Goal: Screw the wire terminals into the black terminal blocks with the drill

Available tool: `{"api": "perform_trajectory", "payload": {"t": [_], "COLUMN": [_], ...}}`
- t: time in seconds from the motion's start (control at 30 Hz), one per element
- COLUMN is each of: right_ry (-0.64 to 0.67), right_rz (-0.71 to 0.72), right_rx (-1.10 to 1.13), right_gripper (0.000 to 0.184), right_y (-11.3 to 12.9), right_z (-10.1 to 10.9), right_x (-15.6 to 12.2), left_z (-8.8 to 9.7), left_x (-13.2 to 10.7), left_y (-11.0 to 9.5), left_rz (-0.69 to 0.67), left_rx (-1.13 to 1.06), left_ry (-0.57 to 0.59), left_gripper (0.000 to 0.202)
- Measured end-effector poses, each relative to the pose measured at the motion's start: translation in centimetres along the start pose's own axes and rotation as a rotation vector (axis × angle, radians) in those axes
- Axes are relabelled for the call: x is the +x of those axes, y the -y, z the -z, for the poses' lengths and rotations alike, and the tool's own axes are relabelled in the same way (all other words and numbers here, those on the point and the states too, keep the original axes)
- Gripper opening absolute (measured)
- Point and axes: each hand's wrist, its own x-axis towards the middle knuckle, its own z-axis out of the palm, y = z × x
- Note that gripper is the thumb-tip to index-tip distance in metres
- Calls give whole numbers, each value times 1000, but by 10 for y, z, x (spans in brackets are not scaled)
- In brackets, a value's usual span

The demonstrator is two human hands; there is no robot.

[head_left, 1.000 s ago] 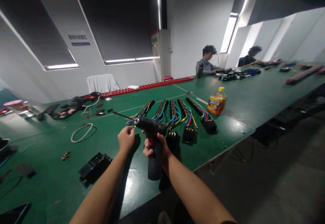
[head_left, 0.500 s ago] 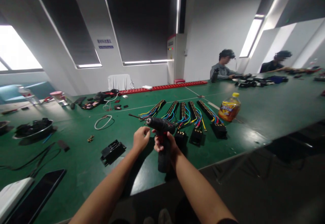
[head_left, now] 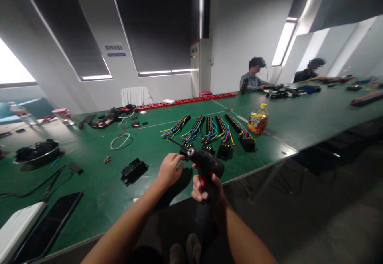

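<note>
My right hand is wrapped around the grip of a black and red cordless drill. The drill's long thin bit points up and to the left. Just left of the chuck is my left hand, its fingers bent, thumb apart, and nothing visible in it. Beyond its fingertips sits a black block with brass contacts; whether they touch it I cannot tell. More such blocks, one at the right, lie below black strips with coloured wires. A separate black housing lies left of my hand.
Small brass parts, a white cable loop and a metal bowl of black parts are on the left. A phone lies near the front edge. A drink bottle stands right of the strips. Two people sit farther along the table.
The drill in my right hand has moved down and to the right, towards me. My left hand has shifted slightly right. The view has turned a little to the right.
</note>
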Motion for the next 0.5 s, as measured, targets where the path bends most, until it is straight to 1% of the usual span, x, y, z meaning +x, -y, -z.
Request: {"api": "perform_trajectory", "payload": {"t": [0.03,0.07,0.1,0.17,0.23,0.3,0.37,0.4,0.43,0.5], "right_ry": [-59,-66,-75,-163,-281,-479,-681,-749,-799,-849], "right_rz": [42,61,70,84,86,61,32,19,14,20], "right_rx": [26,41,48,48,50,15,7,15,32,91], "right_gripper": [45,44,46,48,52,54,57,59,60,58], "right_y": [2,4,6,11,13,13,7,3,-2,-14], "right_z": [0,2,6,18,29,36,38,38,38,40], "right_x": [-23,-47,-71,-119,-162,-199,-226,-236,-244,-255], "left_z": [-2,-5,-7,-13,-20,-28,-36,-39,-43,-49], "left_x": [3,6,9,16,24,32,40,43,45,48], "left_y": [-8,-16,-23,-38,-52,-62,-69,-71,-71,-69], "left_rz": [-27,-47,-58,-52,-37,-11,32,50,59,57], "left_rx": [-4,-5,-1,25,69,109,131,135,137,136], "left_ry": [3,10,18,31,53,85,115,131,151,195], "left_gripper": [22,25,29,40,52,61,66,67,67,64]}}
